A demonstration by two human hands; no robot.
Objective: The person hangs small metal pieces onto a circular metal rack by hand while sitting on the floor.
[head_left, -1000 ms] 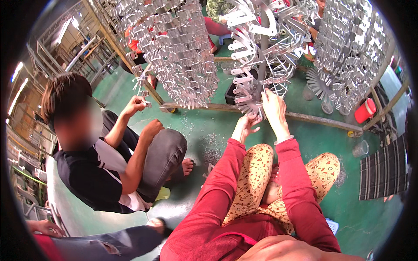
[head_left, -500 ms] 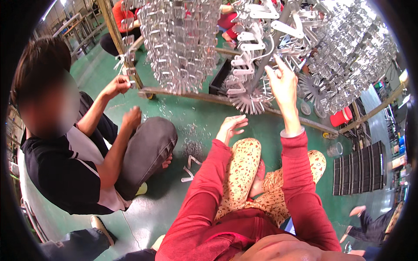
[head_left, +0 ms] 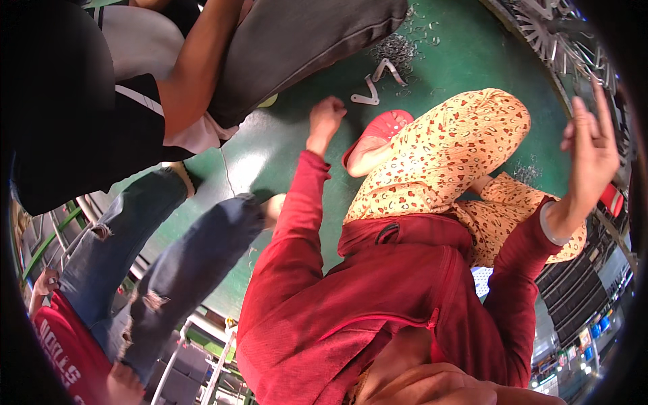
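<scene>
My left hand (head_left: 326,121) is low at my left side, its fingers curled in. Whatever it may hold is hidden. Just beyond it on the green floor lie two angled silver metal brackets (head_left: 366,93). A heap of small curved metal bits (head_left: 395,52) is scattered behind them. Raised at the far right, my right hand (head_left: 590,152) has its index finger and thumb stretched out, other fingers partly bent, with nothing seen in it. Its fingertips are close to hanging silver metal parts (head_left: 540,37), but I cannot tell whether they touch.
A co-worker in grey trousers (head_left: 290,50) sits close at my left. Behind are another person's legs in torn jeans (head_left: 196,270). A rack's lower bar (head_left: 533,57) runs along the upper right. Black ribbed panels (head_left: 574,293) and a red container (head_left: 612,200) are at the right.
My view has swung down and left. The left hand went from open in front of my knee to curled at my side. The right hand stays raised near the hanging parts.
</scene>
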